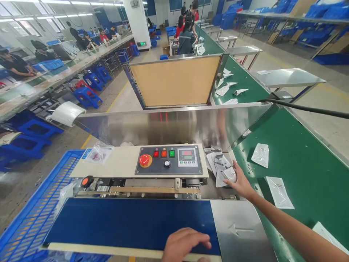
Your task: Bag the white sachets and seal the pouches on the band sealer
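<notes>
My right hand (241,183) reaches to the right end of a sealing machine, its thumb and fingers around the edge of a small silver-white pouch (230,174). That pouch lies against a loose pile of similar pouches (215,162) beside the control panel (169,160). Above the front edge of the blue conveyor belt (131,225) is my left hand (187,243), fingers loosely curved and apart from the thumb, with nothing in it. Its lower part is cut off by the frame.
A green conveyor (294,153) on the right carries several white pouches (279,192). A blue basket (29,214) stands at the left. Behind the machine rise a metal guard (174,125) and a tan board (176,82). Other people sit at far benches.
</notes>
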{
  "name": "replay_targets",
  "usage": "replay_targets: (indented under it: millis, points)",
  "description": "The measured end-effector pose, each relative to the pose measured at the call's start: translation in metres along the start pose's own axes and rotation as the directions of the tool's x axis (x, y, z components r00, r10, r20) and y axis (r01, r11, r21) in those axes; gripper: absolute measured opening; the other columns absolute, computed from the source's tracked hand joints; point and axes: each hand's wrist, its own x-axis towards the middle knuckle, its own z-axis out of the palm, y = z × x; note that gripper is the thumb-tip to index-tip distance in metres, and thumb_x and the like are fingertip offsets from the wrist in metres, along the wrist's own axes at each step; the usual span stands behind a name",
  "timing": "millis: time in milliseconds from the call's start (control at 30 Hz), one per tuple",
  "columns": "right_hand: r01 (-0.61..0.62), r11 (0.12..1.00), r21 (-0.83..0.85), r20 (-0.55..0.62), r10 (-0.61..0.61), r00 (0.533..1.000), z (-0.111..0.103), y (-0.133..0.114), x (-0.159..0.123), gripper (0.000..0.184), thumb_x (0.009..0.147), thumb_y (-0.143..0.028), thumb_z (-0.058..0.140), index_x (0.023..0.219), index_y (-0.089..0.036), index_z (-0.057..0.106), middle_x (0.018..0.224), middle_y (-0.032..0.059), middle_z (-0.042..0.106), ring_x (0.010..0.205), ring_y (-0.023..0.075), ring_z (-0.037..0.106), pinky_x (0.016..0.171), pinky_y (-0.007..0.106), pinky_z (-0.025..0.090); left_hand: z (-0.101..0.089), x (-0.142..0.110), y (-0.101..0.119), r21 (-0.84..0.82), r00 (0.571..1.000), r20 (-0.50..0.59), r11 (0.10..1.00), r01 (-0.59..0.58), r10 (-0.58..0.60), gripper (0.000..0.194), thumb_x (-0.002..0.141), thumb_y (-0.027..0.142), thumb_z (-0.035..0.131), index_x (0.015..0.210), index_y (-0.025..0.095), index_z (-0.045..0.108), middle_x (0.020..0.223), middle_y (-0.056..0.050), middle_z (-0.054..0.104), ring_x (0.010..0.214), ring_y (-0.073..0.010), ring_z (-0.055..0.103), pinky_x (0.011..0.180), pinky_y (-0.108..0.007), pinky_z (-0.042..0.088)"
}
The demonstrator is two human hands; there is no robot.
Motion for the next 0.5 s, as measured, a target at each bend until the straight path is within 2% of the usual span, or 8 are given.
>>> replay_targets:
  millis: [67, 133, 167, 233, 300, 367, 433, 500]
  points:
    - [0.009, 1.0, 0.026, -0.075, -0.007, 0.997, -0.008, -0.001, -0.013, 0.113, 0.09, -0.08, 0.06, 0.174, -0.015, 0.022, 0.176, 0.0242, 0.032, 0.161, 0.044, 0.035, 0.131, 0.063, 0.028, -0.001, -0.017, 0.012, 0.102, 0.987, -0.15, 0.992, 0.078, -0.063, 0.037, 0.103, 0.049, 0.064, 0.124, 0.025, 0.081, 0.095, -0.013, 0.084, 0.086, -0.0271, 0.081, 0.085, -0.039, 0.068]
    - [-0.032, 0.998, 0.05, -0.186, 0.041, 0.982, -0.024, -0.005, -0.032, 0.102, 0.095, -0.078, 0.054, 0.171, -0.013, 0.033, 0.171, 0.0264, 0.041, 0.156, 0.0429, 0.045, 0.128, 0.063, 0.035, 0.004, -0.029, 0.025, 0.182, 0.959, -0.262, 0.97, 0.16, -0.109, 0.033, 0.102, 0.044, 0.066, 0.123, 0.025, 0.082, 0.1, -0.013, 0.084, 0.094, -0.0289, 0.081, 0.09, -0.041, 0.068]
    - [-0.065, 0.996, 0.055, -0.223, 0.075, 0.972, -0.036, -0.007, -0.045, 0.096, 0.096, -0.077, 0.054, 0.167, -0.014, 0.04, 0.166, 0.0255, 0.048, 0.15, 0.0414, 0.052, 0.125, 0.062, 0.04, 0.008, -0.033, 0.031, 0.207, 0.95, -0.287, 0.961, 0.186, -0.122, 0.032, 0.102, 0.042, 0.066, 0.123, 0.024, 0.082, 0.103, -0.013, 0.085, 0.098, -0.0295, 0.081, 0.092, -0.042, 0.068]
    - [-0.134, 0.99, 0.039, -0.223, 0.14, 0.965, -0.068, -0.008, -0.081, 0.081, 0.095, -0.074, 0.059, 0.156, -0.02, 0.057, 0.15, 0.0201, 0.065, 0.134, 0.0369, 0.066, 0.117, 0.057, 0.051, 0.02, -0.036, 0.039, 0.21, 0.952, -0.28, 0.96, 0.188, -0.126, 0.03, 0.103, 0.038, 0.066, 0.123, 0.023, 0.082, 0.107, -0.013, 0.084, 0.103, -0.0291, 0.081, 0.095, -0.041, 0.067]
    - [-0.232, 0.973, -0.003, -0.177, 0.228, 0.957, -0.108, 0.0, -0.129, 0.067, 0.094, -0.07, 0.064, 0.142, -0.023, 0.069, 0.132, 0.015, 0.076, 0.116, 0.0324, 0.074, 0.108, 0.052, 0.058, 0.034, -0.036, 0.042, 0.158, 0.963, -0.246, 0.976, 0.152, -0.111, 0.028, 0.104, 0.033, 0.066, 0.123, 0.021, 0.081, 0.109, -0.012, 0.084, 0.103, -0.0274, 0.081, 0.097, -0.04, 0.066]
    - [-0.354, 0.931, -0.084, -0.195, 0.333, 0.922, -0.152, 0.016, -0.189, 0.059, 0.094, -0.064, 0.063, 0.136, -0.023, 0.072, 0.124, 0.0139, 0.079, 0.105, 0.0307, 0.077, 0.1, 0.049, 0.062, 0.052, -0.035, 0.043, 0.079, 0.971, -0.214, 0.989, 0.127, -0.107, 0.026, 0.104, 0.032, 0.065, 0.122, 0.021, 0.081, 0.108, -0.011, 0.084, 0.102, -0.0259, 0.08, 0.099, -0.039, 0.065]
    - [-0.421, 0.882, -0.21, -0.218, 0.378, 0.9, -0.188, 0.036, -0.257, 0.053, 0.092, -0.053, 0.062, 0.133, -0.022, 0.073, 0.127, 0.0145, 0.078, 0.108, 0.0322, 0.076, 0.103, 0.051, 0.06, 0.072, -0.034, 0.042, -0.003, 0.975, -0.174, 0.99, 0.142, -0.14, 0.026, 0.105, 0.034, 0.065, 0.12, 0.02, 0.081, 0.108, -0.011, 0.084, 0.102, -0.0257, 0.079, 0.101, -0.04, 0.063]
    - [-0.424, 0.846, -0.323, -0.157, 0.395, 0.905, -0.208, 0.052, -0.328, 0.05, 0.086, -0.042, 0.063, 0.131, -0.022, 0.074, 0.132, 0.0139, 0.077, 0.118, 0.0338, 0.073, 0.11, 0.052, 0.055, 0.093, -0.034, 0.041, -0.081, 0.969, -0.132, 0.976, 0.202, -0.211, 0.029, 0.104, 0.038, 0.068, 0.118, 0.018, 0.082, 0.108, -0.012, 0.083, 0.103, -0.0266, 0.079, 0.102, -0.041, 0.063]
